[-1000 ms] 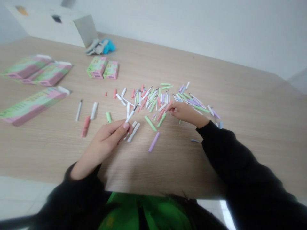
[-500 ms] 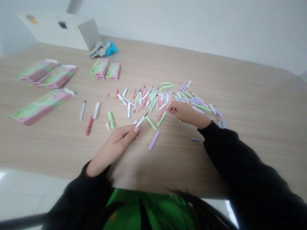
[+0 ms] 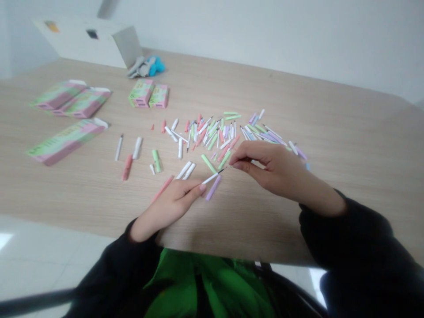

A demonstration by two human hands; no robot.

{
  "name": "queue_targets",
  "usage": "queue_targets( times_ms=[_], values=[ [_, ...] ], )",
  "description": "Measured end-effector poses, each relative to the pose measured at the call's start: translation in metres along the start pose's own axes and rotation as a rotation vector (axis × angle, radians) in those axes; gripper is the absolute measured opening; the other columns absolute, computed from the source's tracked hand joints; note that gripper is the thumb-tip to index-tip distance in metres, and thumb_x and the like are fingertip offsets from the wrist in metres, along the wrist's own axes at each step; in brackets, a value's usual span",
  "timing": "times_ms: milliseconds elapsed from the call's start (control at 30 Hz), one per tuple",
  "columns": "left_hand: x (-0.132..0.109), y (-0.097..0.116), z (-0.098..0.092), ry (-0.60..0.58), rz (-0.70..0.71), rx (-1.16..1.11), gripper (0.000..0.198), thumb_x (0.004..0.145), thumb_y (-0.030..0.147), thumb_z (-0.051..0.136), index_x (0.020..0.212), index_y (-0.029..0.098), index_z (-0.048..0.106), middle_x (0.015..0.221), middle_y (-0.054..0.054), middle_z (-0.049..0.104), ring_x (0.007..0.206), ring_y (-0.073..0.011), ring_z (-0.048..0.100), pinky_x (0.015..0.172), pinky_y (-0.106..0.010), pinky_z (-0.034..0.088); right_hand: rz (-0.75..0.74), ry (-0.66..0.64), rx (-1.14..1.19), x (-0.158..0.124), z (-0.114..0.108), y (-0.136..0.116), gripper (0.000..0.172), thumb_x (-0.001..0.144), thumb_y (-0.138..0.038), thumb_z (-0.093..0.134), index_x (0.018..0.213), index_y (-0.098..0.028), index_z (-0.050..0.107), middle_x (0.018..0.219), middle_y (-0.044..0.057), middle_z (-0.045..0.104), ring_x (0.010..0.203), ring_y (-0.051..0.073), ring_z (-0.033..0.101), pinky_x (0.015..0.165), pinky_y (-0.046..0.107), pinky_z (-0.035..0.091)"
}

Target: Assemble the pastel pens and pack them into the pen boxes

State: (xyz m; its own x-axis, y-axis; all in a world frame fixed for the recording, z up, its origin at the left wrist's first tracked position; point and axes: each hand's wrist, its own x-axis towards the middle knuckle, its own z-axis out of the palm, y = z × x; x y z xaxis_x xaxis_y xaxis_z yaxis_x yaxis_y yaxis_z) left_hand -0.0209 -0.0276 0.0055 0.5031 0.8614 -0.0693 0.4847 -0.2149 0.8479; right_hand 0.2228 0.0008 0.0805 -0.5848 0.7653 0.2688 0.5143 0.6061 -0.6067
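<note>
White pen point(image 3: 211, 178), slim barrel with a fine black tip, held level above the bench point(image 3: 298, 97), between both hands and just above a lilac tube point(image 3: 213, 188). Left hand point(image 3: 172, 207) closed on the barrel's near end, fingertips curled round it. Right hand point(image 3: 274, 170) curved, thumb and forefinger drawn together at the black tip; the tip reaches them, but a firm grip cannot be told from this view. Pink tube point(image 3: 162, 189) lies along the outer side of the left hand, touching it; held or merely lying there unclear.

Scattered pile of pastel pen parts point(image 3: 212, 137) beyond the hands: white, pink, green and lilac pieces, in no order. Two white tubes point(image 3: 187, 170) lie just left of the pen. Pink-and-green boxes point(image 3: 141, 92) stand at the far side.

Compared with the previous frame: right hand has left the pile's lower edge and now meets the pen tip. Left hand has shifted toward the middle, the pen lowered from a slanted to a nearly level line.
</note>
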Motion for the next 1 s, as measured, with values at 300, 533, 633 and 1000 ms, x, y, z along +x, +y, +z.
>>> queue_targets(
  times_ms=[300,533,633,1000],
  values=[
    [-0.0059,-0.0011,0.0007,-0.008,0.003,0.021,0.046,0.101,0.049,0.038,0.072,0.018,0.056,0.068,0.002,0.056,0.072,-0.0172,0.058,0.071,-0.027,0.043,-0.045,-0.012,-0.030,-0.0013,0.0057,-0.0031,0.014,0.094,-0.012,0.059,0.087,-0.016,0.070,0.083,0.002,0.071,0.078,0.014,0.064,0.073,0.026,0.046],
    [-0.0090,-0.0008,-0.0004,0.005,0.022,-0.021,0.044,0.100,0.047,0.041,0.072,0.017,0.056,0.068,0.003,0.054,0.070,-0.0155,0.055,0.071,-0.027,0.042,-0.028,-0.010,-0.032,-0.0024,0.0024,-0.0059,0.015,0.093,-0.010,0.059,0.088,-0.017,0.071,0.087,0.002,0.073,0.082,0.015,0.067,0.077,0.027,0.048],
    [-0.0087,-0.0010,0.0004,-0.003,0.022,-0.018,0.044,0.100,0.047,0.040,0.072,0.017,0.055,0.068,0.003,0.055,0.071,-0.0155,0.056,0.071,-0.026,0.042,-0.027,-0.031,-0.034,-0.0018,0.0055,-0.0073,0.015,0.094,-0.013,0.059,0.089,-0.016,0.072,0.086,0.003,0.073,0.081,0.015,0.066,0.076,0.027,0.048],
    [-0.0085,-0.0019,-0.0043,0.000,-0.019,-0.010,0.045,0.100,0.046,0.041,0.067,0.018,0.053,0.066,0.003,0.051,0.067,-0.0146,0.048,0.069,-0.028,0.035,-0.040,-0.017,-0.001,0.0003,0.0066,-0.0056,0.015,0.094,-0.013,0.059,0.089,-0.017,0.072,0.089,0.003,0.074,0.084,0.016,0.067,0.079,0.029,0.049]
  ],
)
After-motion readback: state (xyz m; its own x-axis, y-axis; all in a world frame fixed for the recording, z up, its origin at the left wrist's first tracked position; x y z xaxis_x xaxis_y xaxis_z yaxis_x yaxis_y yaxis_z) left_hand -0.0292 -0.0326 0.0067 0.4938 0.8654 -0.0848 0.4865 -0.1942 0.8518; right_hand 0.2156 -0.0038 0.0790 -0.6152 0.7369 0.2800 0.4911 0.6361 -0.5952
